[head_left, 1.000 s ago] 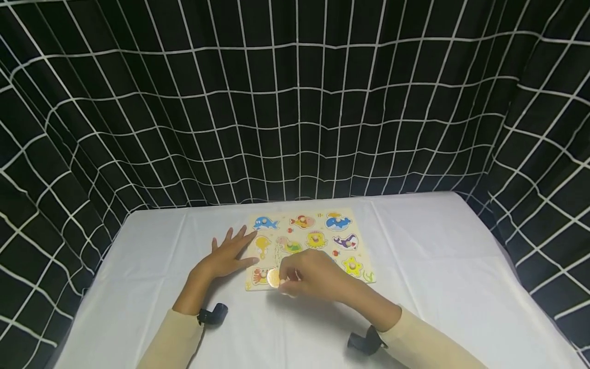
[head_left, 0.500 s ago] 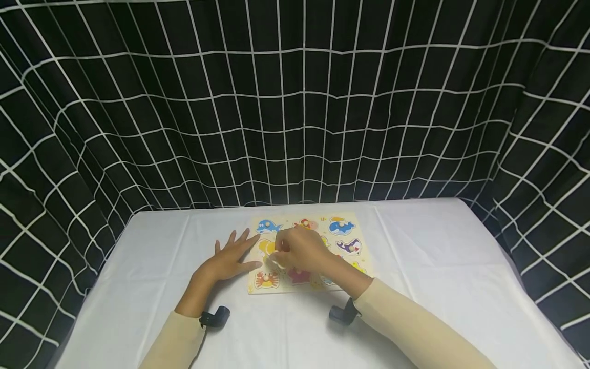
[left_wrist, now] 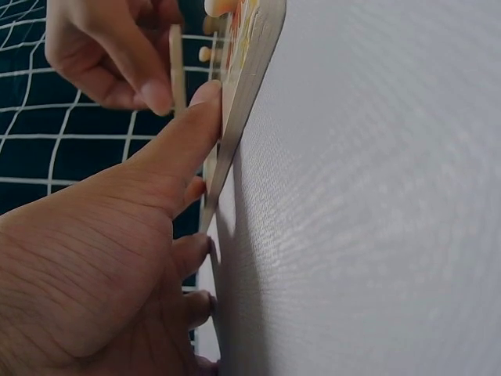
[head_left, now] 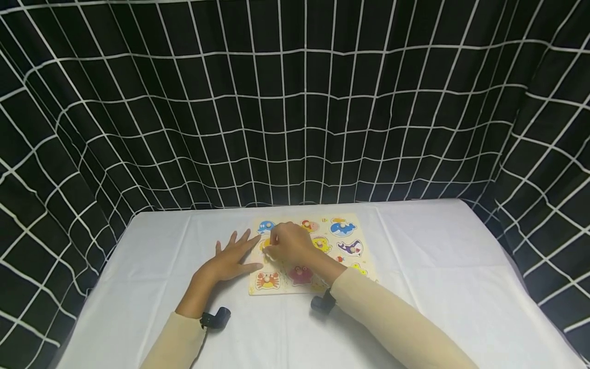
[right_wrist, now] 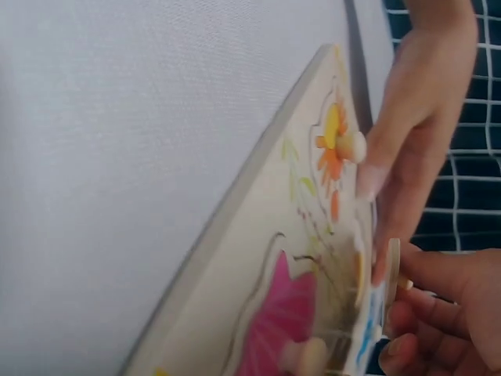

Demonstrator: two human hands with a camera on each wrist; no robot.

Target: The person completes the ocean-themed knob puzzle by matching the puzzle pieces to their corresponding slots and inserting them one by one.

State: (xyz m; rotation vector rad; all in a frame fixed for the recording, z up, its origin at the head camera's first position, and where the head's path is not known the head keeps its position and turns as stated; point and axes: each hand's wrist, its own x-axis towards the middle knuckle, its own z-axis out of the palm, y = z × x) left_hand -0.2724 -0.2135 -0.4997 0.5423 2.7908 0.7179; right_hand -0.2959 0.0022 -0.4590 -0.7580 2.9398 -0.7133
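A wooden knob puzzle board point(head_left: 283, 288) with sea animal pictures lies on the table. My left hand point(head_left: 226, 261) rests at its left edge, fingers spread and thumb touching the board's side. My right hand point(head_left: 292, 246) is over the board's left half and pinches a flat puzzle piece point(right_wrist: 391, 286) by its knob point(right_wrist: 405, 283). In the left wrist view, that piece point(left_wrist: 177, 70) shows edge-on, close over the board; its picture is hidden. The crab piece point(head_left: 268, 280) and the pink piece point(head_left: 300, 275) sit on the board near my right hand.
More pieces on the board are a blue whale point(head_left: 343, 229), a purple whale point(head_left: 351, 248) and a yellow animal point(head_left: 321, 244). White cloth point(head_left: 424, 307) covers the table. A black curtain with white grid lines point(head_left: 295, 113) hangs behind and at both sides.
My right hand has carried the puzzle piece from the board's front edge up and back over its left half, uncovering the crab and pink pieces. My left hand stays at the edge.
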